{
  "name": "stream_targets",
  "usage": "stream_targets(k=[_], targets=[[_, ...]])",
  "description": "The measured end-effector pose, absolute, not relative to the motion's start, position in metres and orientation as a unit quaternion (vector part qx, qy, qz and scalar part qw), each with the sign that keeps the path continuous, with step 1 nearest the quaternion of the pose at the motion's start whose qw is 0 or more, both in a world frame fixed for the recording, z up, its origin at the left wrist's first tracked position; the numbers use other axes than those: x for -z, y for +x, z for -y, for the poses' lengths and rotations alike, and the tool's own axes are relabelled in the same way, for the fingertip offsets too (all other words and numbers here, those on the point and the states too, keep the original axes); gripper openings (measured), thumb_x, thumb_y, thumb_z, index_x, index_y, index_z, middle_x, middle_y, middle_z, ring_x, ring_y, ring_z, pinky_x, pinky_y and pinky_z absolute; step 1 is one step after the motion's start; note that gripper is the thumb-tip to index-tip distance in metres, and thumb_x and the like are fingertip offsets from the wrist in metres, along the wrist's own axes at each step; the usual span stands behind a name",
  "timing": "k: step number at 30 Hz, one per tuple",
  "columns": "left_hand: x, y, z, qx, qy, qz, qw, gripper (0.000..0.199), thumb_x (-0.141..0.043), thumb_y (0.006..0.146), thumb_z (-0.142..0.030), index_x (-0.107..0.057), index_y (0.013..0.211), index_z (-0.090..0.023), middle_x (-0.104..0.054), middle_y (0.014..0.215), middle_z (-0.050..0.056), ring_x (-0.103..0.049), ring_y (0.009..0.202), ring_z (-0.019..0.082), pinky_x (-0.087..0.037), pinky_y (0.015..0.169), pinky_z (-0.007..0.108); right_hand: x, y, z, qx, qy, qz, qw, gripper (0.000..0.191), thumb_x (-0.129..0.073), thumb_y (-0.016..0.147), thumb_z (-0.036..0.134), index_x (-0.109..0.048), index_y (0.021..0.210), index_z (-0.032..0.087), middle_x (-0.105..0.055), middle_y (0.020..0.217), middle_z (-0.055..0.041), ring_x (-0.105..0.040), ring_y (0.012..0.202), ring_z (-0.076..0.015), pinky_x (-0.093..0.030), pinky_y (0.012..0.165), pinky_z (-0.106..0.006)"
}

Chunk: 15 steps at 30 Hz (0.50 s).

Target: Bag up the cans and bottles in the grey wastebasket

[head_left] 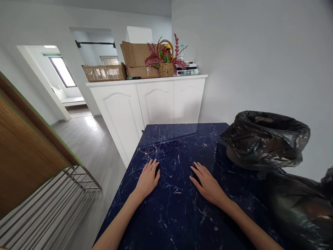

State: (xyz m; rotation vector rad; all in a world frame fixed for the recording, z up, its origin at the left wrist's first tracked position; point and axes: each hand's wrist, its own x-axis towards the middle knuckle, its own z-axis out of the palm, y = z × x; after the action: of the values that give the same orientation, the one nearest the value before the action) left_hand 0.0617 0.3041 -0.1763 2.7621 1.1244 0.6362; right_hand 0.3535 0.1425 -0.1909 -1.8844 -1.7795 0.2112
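My left hand (148, 177) lies palm down on the dark blue marble-patterned tabletop (174, 211), fingers stretched out and thumb apart. Across from it, my right hand (206, 184) rests flat on the same surface, its fingers pointing forward and left. Neither hand holds anything. To the right of my right hand stands a bin (267, 139) lined with a black plastic bag, its mouth facing up. Nearer to me at the right edge sits a second black plastic bag (299, 208), bulging, with contents I cannot make out.
A white cabinet (156, 100) stands beyond the table, carrying cardboard boxes (104, 73), a wicker flower basket (166, 69) and a plastic bottle (191, 72). On the left are a metal rack (59, 205) and a brown panel (31, 149). A grey wall (255, 62) borders the right.
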Motion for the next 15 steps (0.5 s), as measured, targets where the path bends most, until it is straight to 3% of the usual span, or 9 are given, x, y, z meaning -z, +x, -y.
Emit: stream_targets(k=[11, 15], targets=[[0.171, 0.062, -0.305, -0.195, 0.903, -0.379, 0.050, 0.051, -0.038, 0.112, -0.045, -0.055, 0.152, -0.020, -0.052, 0.166, 0.012, -0.039, 0.160, 0.032, -0.031, 0.133, 0.055, 0.176, 0.350, -0.142, -0.092, -0.702, 0.669, 0.228, 0.069, -0.031, 0.113, 0.057, -0.046, 0.165, 0.014, -0.032, 0.175, -0.0125, -0.022, 0.166, -0.0285, -0.021, 0.136, -0.051], [0.169, 0.063, -0.307, -0.196, 0.904, -0.377, 0.050, 0.052, -0.038, 0.111, -0.046, -0.057, 0.150, -0.017, -0.053, 0.165, 0.013, -0.041, 0.159, 0.032, -0.032, 0.132, 0.054, 0.150, 0.345, -0.115, -0.101, -0.693, 0.680, 0.218, 0.069, -0.038, 0.112, 0.056, -0.042, 0.167, 0.015, -0.029, 0.177, -0.0125, -0.022, 0.165, -0.0316, -0.027, 0.134, -0.054]])
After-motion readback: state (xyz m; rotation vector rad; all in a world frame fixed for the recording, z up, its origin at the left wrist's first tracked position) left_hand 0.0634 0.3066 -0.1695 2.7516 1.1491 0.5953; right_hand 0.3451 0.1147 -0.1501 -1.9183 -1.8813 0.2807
